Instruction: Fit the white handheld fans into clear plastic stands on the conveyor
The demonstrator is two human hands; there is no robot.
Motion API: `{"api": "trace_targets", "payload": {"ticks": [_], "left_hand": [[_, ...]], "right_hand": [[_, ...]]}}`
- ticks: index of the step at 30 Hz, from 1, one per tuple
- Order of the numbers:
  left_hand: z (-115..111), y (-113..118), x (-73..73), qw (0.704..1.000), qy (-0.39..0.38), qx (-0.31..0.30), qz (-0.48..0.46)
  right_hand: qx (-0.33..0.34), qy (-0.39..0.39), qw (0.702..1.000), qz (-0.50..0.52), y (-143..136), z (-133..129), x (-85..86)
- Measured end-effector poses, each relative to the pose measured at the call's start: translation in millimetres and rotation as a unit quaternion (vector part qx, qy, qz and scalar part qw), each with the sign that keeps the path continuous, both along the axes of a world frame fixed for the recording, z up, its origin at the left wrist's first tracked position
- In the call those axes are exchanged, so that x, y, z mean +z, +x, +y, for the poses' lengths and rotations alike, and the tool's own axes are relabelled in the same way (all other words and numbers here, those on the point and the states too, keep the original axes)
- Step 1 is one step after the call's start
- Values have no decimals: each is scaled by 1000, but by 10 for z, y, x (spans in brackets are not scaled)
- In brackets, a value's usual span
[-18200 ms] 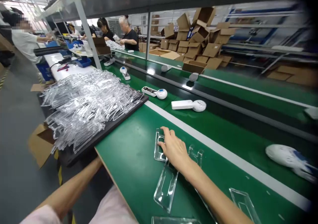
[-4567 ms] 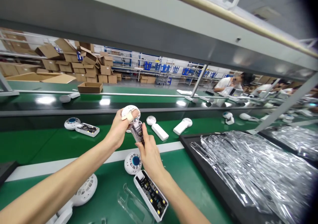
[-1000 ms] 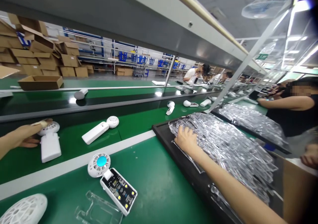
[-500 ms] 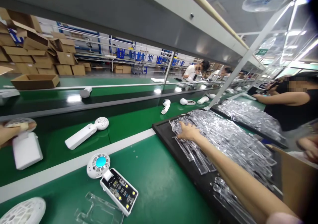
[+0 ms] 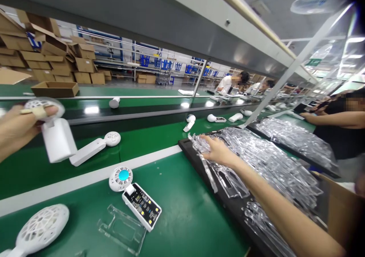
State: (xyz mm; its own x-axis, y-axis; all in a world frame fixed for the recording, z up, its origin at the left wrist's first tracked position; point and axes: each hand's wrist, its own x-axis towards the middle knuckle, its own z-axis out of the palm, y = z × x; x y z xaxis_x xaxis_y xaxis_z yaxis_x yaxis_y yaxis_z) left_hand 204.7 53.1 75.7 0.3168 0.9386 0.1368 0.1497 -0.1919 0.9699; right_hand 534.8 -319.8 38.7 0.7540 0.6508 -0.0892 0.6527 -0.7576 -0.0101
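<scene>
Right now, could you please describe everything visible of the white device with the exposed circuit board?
The white device lies on the green bench, handle slanting towards the lower right. Its round, slotted head has a bright blue centre; a small white block joins it to the handle. The open handle shows a black circuit board with four yellowish squares. It looks like plastic. A clear frame lies close beside it; contact is unclear. No hand touches it.

Apparent gap between tray (image 5: 189,150) and circuit-board fan (image 5: 142,207)
</scene>
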Motion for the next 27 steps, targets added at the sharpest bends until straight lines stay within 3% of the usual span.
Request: {"api": "trace_targets", "payload": {"ticks": [4, 7, 11, 15, 17, 23, 27], "left_hand": [[-276, 216, 100, 988, -64, -55, -126], [-483, 323, 98, 972, -133, -73, -181], [-659, 426, 42, 948, -226, -120, -189], [-802, 532, 8, 925, -273, -142, -225], [-866, 597, -10, 916, -286, -150, -238], [-952, 792, -53, 893, -301, -172, -286], [-979, 833, -36, 873, -296, -218, -322]], "right_hand": [[66, -32, 996, 41, -653, 320, -134], [105, -68, 987, 98, -927, 434, -240], [135, -92, 973, 166, -888, 362, -251], [147, -48, 958, 241, -742, 245, -261], [158, -17, 964, 213, -732, 225, -310], [216, 26, 976, 7, -904, 192, -470], [194, 74, 976, 58, -941, 130, -434]]}}
